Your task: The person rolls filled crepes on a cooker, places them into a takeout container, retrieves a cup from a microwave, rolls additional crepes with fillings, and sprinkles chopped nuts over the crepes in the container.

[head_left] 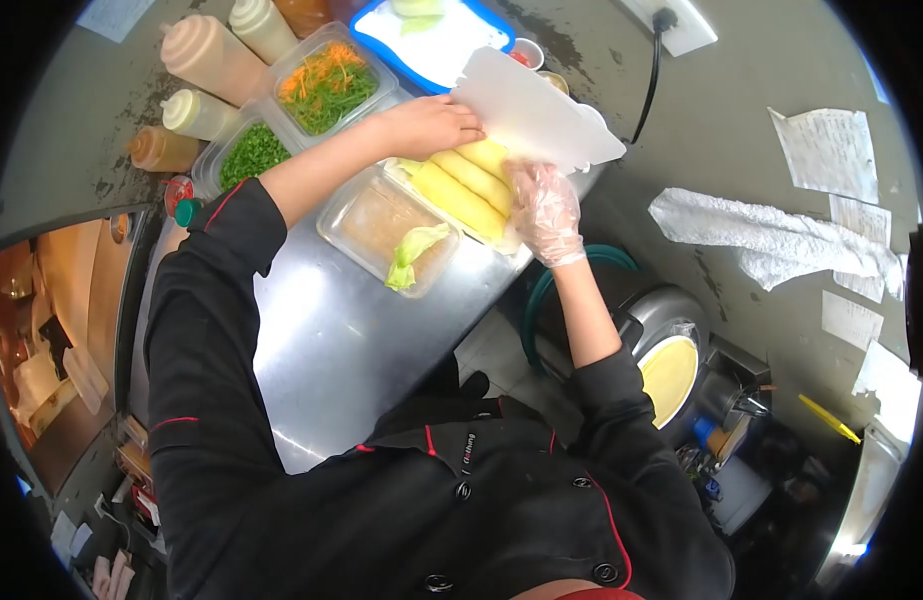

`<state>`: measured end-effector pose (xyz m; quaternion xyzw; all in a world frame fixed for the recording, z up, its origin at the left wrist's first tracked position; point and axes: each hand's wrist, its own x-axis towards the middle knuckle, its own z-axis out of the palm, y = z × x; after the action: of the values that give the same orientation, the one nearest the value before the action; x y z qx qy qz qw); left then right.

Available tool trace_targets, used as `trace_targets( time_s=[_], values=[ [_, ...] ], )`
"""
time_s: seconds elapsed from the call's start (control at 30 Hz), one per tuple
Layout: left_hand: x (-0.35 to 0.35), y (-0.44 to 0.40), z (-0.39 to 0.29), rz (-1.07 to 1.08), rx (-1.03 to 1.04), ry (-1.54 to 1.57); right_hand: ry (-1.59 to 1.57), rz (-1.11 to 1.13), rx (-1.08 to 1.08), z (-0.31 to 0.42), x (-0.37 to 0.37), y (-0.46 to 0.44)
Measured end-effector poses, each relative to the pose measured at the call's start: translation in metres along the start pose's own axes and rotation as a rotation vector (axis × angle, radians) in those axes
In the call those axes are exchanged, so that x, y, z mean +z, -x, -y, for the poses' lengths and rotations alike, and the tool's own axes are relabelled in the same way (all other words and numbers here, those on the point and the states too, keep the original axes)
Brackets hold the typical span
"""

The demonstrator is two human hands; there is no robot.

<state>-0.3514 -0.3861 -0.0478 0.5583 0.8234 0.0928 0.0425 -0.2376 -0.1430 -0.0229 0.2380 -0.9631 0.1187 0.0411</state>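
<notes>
A white takeaway box (542, 110) sits on the steel counter with its lid raised. Several yellow rolls (462, 195), like filled omelettes or pancakes, lie side by side in it. My bare left hand (429, 125) reaches over from the left, its fingers closed at the box's edge beside the lid; the thumb is hidden. My right hand (545, 213), in a clear plastic glove, has its fingers curled on the right ends of the rolls. Beside the box is a clear plastic container (367, 222) with a pale green leaf (412, 257) over its rim.
Tubs of shredded carrot and greens (329, 88) and of chopped green herbs (254, 155) stand at the left, near several squeeze bottles (207, 55). A blue-rimmed tray (427, 50) lies behind. A dark bin (607, 290) and a hanging white towel (772, 235) are at the right.
</notes>
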Motion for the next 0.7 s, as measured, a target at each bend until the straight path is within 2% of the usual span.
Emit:
trace_targets(
  time_s=[0.07, 0.17, 0.2, 0.27, 0.33, 0.37, 0.47, 0.57, 0.63, 0.7],
  values=[
    [-0.002, -0.002, -0.003, 0.060, -0.058, 0.026, -0.028, 0.028, 0.004, -0.011, 0.022, 0.008],
    [-0.007, -0.004, -0.010, 0.102, -0.140, 0.088, -0.106, 0.019, -0.016, -0.021, 0.009, 0.014],
    [-0.009, -0.003, -0.013, 0.059, -0.176, 0.103, -0.139, 0.009, -0.029, -0.023, -0.003, 0.015],
    [-0.014, -0.001, -0.023, -0.024, -0.246, 0.136, -0.163, -0.151, 0.071, -0.026, -0.030, 0.021],
    [-0.007, -0.001, -0.029, -0.082, -0.202, 0.144, -0.157, -0.267, 0.107, -0.029, -0.051, 0.031],
    [-0.004, 0.000, -0.033, -0.111, -0.181, 0.146, -0.256, -0.263, 0.219, -0.030, -0.053, 0.040],
    [-0.006, 0.001, -0.052, -0.129, -0.217, 0.054, -0.272, -0.246, 0.135, -0.033, -0.054, 0.062],
    [-0.032, 0.023, -0.077, -0.468, -0.477, 0.092, -0.354, -0.219, 0.136, -0.021, -0.074, 0.084],
    [-0.042, 0.056, -0.092, -0.726, -0.627, 0.231, -0.375, -0.201, 0.150, -0.018, -0.086, 0.105],
    [-0.054, 0.089, -0.131, -0.820, -0.897, 0.302, -0.404, -0.212, 0.147, -0.016, -0.095, 0.126]
  ],
)
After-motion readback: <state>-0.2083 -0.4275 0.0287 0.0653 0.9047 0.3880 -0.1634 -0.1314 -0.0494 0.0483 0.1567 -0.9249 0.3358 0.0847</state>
